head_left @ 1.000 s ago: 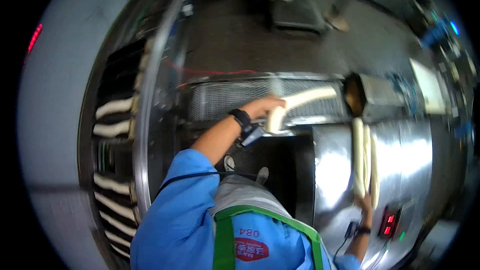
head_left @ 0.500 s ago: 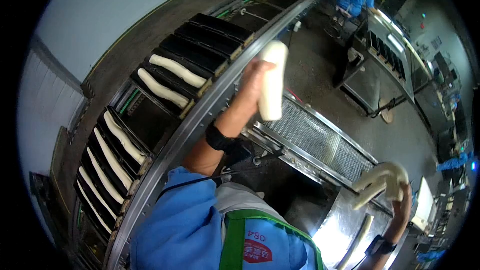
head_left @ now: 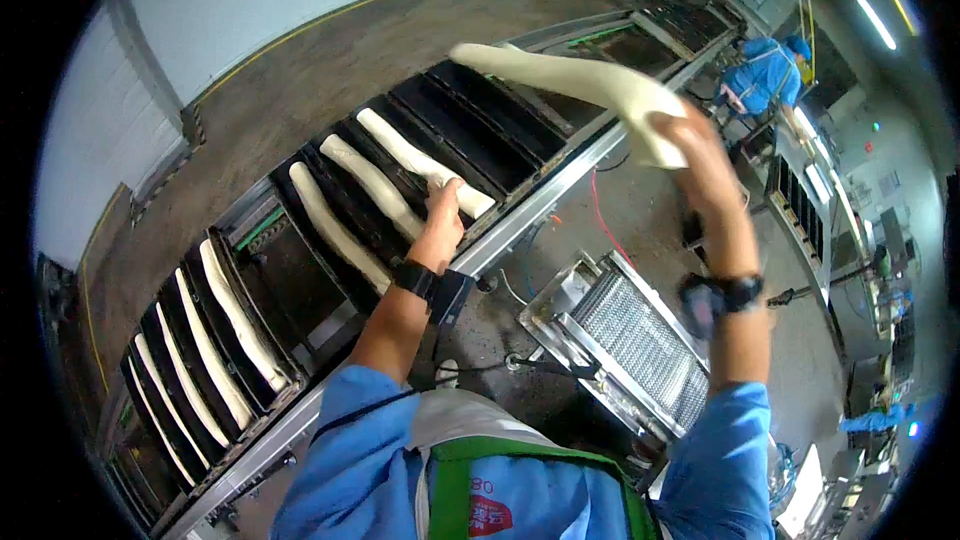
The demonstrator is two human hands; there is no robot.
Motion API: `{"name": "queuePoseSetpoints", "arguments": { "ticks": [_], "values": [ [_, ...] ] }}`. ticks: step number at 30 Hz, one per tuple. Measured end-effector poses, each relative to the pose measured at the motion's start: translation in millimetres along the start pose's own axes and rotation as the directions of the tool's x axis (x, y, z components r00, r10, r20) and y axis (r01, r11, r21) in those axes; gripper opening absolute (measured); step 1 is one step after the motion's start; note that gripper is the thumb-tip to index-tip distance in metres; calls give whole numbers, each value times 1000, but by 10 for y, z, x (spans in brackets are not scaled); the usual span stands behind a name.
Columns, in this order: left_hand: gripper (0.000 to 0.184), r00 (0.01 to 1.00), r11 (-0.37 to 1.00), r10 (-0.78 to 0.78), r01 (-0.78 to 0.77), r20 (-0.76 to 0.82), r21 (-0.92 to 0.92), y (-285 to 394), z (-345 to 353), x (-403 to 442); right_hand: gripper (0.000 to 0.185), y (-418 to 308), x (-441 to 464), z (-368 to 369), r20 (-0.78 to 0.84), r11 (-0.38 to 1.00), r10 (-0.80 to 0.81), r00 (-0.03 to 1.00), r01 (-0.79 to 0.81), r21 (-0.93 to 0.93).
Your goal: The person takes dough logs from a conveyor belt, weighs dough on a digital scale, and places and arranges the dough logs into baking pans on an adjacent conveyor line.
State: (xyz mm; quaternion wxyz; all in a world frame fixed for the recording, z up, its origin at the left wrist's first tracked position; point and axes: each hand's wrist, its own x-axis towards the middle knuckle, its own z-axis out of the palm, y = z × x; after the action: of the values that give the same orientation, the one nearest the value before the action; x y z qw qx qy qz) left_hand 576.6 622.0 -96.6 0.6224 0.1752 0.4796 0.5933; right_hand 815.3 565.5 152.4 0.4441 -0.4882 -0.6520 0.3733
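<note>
My left hand (head_left: 444,217) is on the lower end of a pale dough strip (head_left: 410,155), which lies in a slot of the black tray (head_left: 470,130) on the conveyor. Its fingers are pressed against the dough. Raised to the right, my right hand (head_left: 690,145) grips the near end of another long dough piece (head_left: 570,75). That piece stretches leftward above the tray's upper slots and is slightly blurred. Two more strips (head_left: 345,230) lie in slots left of my left hand.
A second black tray (head_left: 270,390) with several dough strips sits lower left on the conveyor, whose metal rail (head_left: 540,225) runs diagonally. A mesh-topped metal frame (head_left: 640,340) stands at the lower right. A co-worker in blue (head_left: 762,80) is at the upper right.
The view has swung toward the conveyor. My left hand has brought its dough down into a tray slot. My right hand has moved from the metal table to above the conveyor, carrying dough.
</note>
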Motion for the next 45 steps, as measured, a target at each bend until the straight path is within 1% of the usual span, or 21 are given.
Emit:
{"name": "queuePoseSetpoints", "arguments": {
  "ticks": [2, 3, 5, 6, 7, 9, 11, 14, 17, 18, 19, 21, 22, 25, 31, 33, 34, 37, 39, 41, 45],
  "values": [
    [75, 992, 981, 107, -94, -70, 170, -13, -30, 28, 48, 541, 423, 412, 139, 993, 75, 987, -62, -96],
    [74, 986, 965, 160, -145, -55, 217, 99, 1, -89, 55, 1131, 723, 546, 172, 931, 52, 984, 15, -365],
    [73, 990, 981, 143, -142, 2, 135, 111, -113, 24, 54, 1810, 906, 823, 303, 907, 149, 941, -8, -420],
    [71, 990, 990, 127, -131, 67, 47, 124, -196, 95, 51, 2051, 927, 874, 194, 813, 164, 967, -21, -582],
    [68, 956, 981, 185, -163, 230, -109, 239, -233, 98, 44, 2265, 953, 870, 138, 819, 80, 987, 14, -573],
    [63, 981, 971, 192, -184, -39, 155, 477, -98, -110, 36, 2621, 1005, 761, 139, 802, 87, 986, 14, -598],
    [58, 973, 954, 228, -216, -39, 209, 577, 8, -98, 27, 2717, 970, 637, 146, 837, 121, 982, -22, -546],
    [47, 967, 884, 171, -235, 187, 404, 549, 114, 158, 19, 2954, 1077, 492, 243, 793, -7, 970, 153, -590],
    [35, 943, 443, 74, -321, 323, 837, 403, 201, 578, 21, 2898, 1072, 568, 202, 771, -80, 976, 189, -608],
    [30, 960, 92, 74, -275, 269, 957, 420, 388, 513, 23, 2797, 1051, 625, 162, 744, -139, 977, 212, -634],
    [30, 961, 91, 72, -273, 267, 958, 412, 491, 509, 23, 2747, 1042, 663, 163, 745, -137, 977, 210, -633],
    [32, 975, -354, -13, -214, 224, 911, 379, 644, 549, 27, 2666, 1040, 719, 175, 658, -102, 979, 199, -726],
    [32, 976, -407, 25, -189, 218, 894, 273, 638, 670, 25, 2644, 1081, 748, 146, 639, -79, 986, 162, -752],
    [31, 978, -493, 56, -150, 203, 857, 63, 643, 937, 27, 2499, 1325, 794, 153, 617, 152, 977, 27, -787],
    [31, 989, -456, -144, -85, 21, 886, 146, 822, 1097, 48, 2734, 1801, 949, 526, 631, 262, 809, 270, -728],
    [30, 961, -452, -268, -188, 68, 872, 73, 760, 1144, 66, 2794, 1849, 983, 593, 798, 559, 580, -180, -575],
    [32, 943, -398, -296, -266, 152, 878, 25, 686, 1161, 78, 2821, 1893, 999, 629, 795, 592, 504, -234, -560],
    [32, 960, -329, -233, -229, 157, 916, -27, 648, 981, 78, 2951, 1968, 1044, 736, 851, 516, 438, -159, -501],
    [32, 959, -327, -250, -213, 133, 921, -121, 628, 966, 75, 3250, 2049, 1222, 826, 860, 283, 488, 253, -444],
    [37, 983, -453, -20, -172, 183, 875, -190, 667, 820, 69, 3496, 2000, 1383, 682, 786, 160, 714, 325, -525],
    [56, 991, -543, -69, -132, 112, 829, -213, 702, 847, 62, 3278, 1790, 1321, 637, 606, -116, 762, 563, -562]
  ]
}}
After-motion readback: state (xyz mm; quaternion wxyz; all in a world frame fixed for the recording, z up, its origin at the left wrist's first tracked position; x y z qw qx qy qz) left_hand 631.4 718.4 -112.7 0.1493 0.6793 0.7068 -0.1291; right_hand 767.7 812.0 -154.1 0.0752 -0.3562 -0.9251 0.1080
